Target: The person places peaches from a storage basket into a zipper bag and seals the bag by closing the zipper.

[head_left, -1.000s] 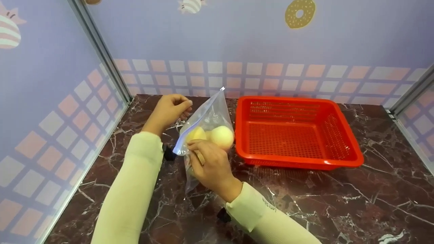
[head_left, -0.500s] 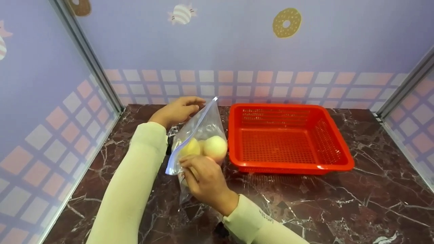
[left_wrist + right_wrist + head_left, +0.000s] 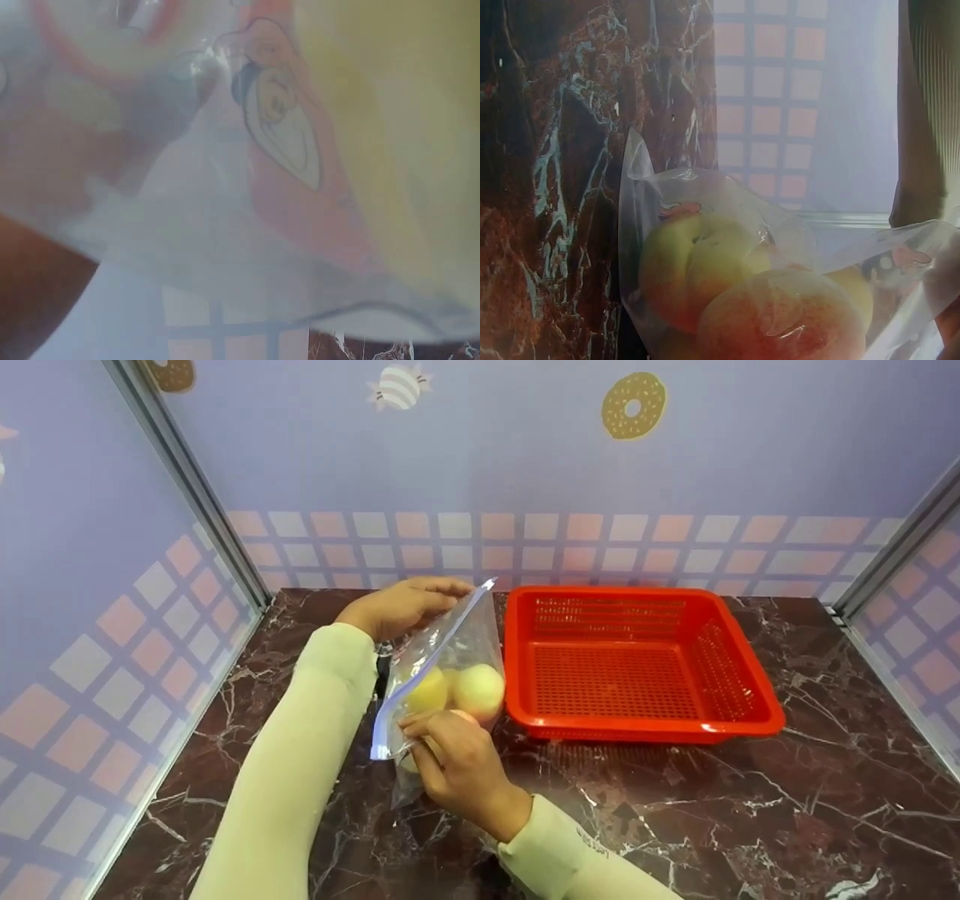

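Note:
A clear zip bag [image 3: 474,639] with a purple-blue zip strip [image 3: 427,667] stands tilted on the dark marble table and holds several peaches [image 3: 480,690]. In the right wrist view, red-yellow peaches [image 3: 780,319] press against the clear film. My right hand [image 3: 461,765] pinches the bag's near side just below the zip, between thumb and fingers. Beyond the bag, my left hand [image 3: 409,607] reaches to its far upper corner with fingers fairly straight; the fingertips lie at the zip edge, partly behind the film. Printed film [image 3: 285,127] and a blurred yellow shape fill the left wrist view.
A red plastic basket [image 3: 645,727] with a perforated bottom stands right beside the bag. Patterned wall panels [image 3: 480,457] close off the back and both sides. The brown marble tabletop [image 3: 675,810] stretches out in front.
My left hand has moved right to the bag's far corner, and its fingers have straightened. My right hand keeps its pinch on the near side. The head view has shifted slightly.

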Tool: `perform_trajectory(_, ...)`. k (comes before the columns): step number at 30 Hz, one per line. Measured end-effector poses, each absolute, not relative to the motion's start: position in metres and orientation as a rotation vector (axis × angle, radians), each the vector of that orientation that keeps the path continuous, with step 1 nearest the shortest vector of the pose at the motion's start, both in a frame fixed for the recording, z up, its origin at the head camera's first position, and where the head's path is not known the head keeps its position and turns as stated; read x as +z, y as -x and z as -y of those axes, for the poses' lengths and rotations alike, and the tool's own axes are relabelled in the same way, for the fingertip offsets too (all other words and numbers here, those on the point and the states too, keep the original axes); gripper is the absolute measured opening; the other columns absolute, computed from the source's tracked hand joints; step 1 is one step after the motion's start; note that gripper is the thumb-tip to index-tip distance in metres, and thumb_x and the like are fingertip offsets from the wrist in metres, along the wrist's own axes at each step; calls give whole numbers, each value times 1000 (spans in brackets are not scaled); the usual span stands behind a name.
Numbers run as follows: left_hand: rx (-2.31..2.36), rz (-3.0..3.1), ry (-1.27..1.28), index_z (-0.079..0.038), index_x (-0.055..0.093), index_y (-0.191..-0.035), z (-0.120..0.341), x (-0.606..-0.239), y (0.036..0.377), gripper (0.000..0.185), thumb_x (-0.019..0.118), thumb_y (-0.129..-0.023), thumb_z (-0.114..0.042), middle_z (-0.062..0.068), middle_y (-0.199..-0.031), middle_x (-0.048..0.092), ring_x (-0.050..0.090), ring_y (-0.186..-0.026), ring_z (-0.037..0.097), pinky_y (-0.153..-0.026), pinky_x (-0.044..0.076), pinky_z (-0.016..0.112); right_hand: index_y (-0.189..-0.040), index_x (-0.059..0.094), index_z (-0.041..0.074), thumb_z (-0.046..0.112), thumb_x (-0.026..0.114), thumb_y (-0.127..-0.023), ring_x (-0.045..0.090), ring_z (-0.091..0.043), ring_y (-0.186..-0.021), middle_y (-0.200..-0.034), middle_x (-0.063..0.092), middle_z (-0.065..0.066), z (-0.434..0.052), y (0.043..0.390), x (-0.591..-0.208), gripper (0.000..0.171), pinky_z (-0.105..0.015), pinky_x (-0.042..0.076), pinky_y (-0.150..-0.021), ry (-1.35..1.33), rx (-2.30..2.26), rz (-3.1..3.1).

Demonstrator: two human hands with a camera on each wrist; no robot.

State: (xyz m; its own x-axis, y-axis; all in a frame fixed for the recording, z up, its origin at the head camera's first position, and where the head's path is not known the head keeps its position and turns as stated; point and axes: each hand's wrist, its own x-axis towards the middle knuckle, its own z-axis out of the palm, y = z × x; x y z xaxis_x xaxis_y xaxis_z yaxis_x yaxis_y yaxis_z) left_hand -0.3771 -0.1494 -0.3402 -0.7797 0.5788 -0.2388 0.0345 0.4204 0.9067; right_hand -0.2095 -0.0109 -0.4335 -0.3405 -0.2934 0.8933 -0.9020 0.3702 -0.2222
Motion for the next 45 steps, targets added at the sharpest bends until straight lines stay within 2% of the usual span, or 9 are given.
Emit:
perform_trajectory(5, 1339, -2256, -568, -15, 62, -124, 152, -339, 377, 28, 54, -99, -24, 1, -105, 64, 60, -82, 11, -71, 53, 24, -95, 63, 8, 2, 67, -78, 69, -12, -94, -98, 72, -1, 9, 207, -435, 19, -22, 50, -91, -1033, 957, 1847)
perform_trajectory(11, 1406, -2318, -522, -10, 65, -106, 154, -338, 376, 14, 59, -96, -19, -5, -81, 56, 49, -66, 8, -59, 45, 20, -96, 63, 7, 0, 66, -77, 69, -14, -94, -98, 72, -3, 7, 205, -437, 21, -23, 51, -91, -1029, 979, 1830)
perform_trajectory(18, 1454, -2376, -456, -9, 64, -98, 166, -334, 374, 11, 60, -95, -19, -3, -80, 56, 50, -66, 9, -58, 48, 22, -96, 63, 4, -7, 65, -76, 69, -18, -92, -95, 71, -6, 2, 205, -436, 22, -24, 53, -90, -996, 1046, 1794)
perform_trajectory(23, 1523, -2425, -394, -8, 62, -101, 187, -330, 368, 16, 61, -94, -22, 0, -90, 59, 55, -77, 12, -68, 52, 26, -94, 64, 3, -5, 65, -79, 69, -19, -88, -92, 71, -8, -6, 209, -437, 17, -23, 54, -88, -916, 1063, 1803)
perform_trajectory(29, 1705, -2385, -363, -5, 60, -101, 223, -334, 357, 21, 64, -93, -25, 3, -98, 64, 63, -88, 17, -81, 55, 31, -93, 63, 1, 5, 67, -83, 66, -15, -68, -85, 71, -9, -18, 219, -437, 12, -17, 53, -65, -761, 1114, 1852)
perform_trajectory(31, 1813, -2305, -366, -4, 59, -98, 235, -337, 351, 19, 64, -92, -22, 3, -98, 63, 63, -87, 16, -80, 55, 29, -93, 63, 2, 7, 68, -83, 65, -14, -65, -84, 71, -9, -23, 223, -436, 13, -16, 53, -62, -720, 1147, 1862)
perform_trajectory(35, 2040, -2123, -447, -6, 56, -88, 254, -345, 336, 9, 57, -95, -10, 3, -93, 59, 59, -83, 14, -74, 55, 27, -93, 65, 4, 8, 71, -82, 69, -16, -71, -86, 73, -8, -34, 232, -433, 13, -21, 56, -67, -645, 1217, 1873)
perform_trajectory(39, 2205, -1999, -560, -8, 52, -80, 263, -351, 320, 20, 46, -96, 2, 0, -83, 54, 55, -79, 11, -73, 52, 24, -92, 68, 6, -1, 69, -79, 67, -13, -71, -85, 74, -5, -44, 241, -430, 14, -22, 55, -68, -557, 1335, 1876)
perform_trajectory(45, 2287, -1980, -624, -9, 52, -80, 267, -352, 299, 23, 44, -96, 5, -2, -79, 53, 52, -79, 10, -74, 47, 22, -90, 69, 8, -4, 63, -82, 60, -7, -67, -83, 73, 0, -51, 248, -425, 16, -20, 50, -62, -417, 1435, 1930)
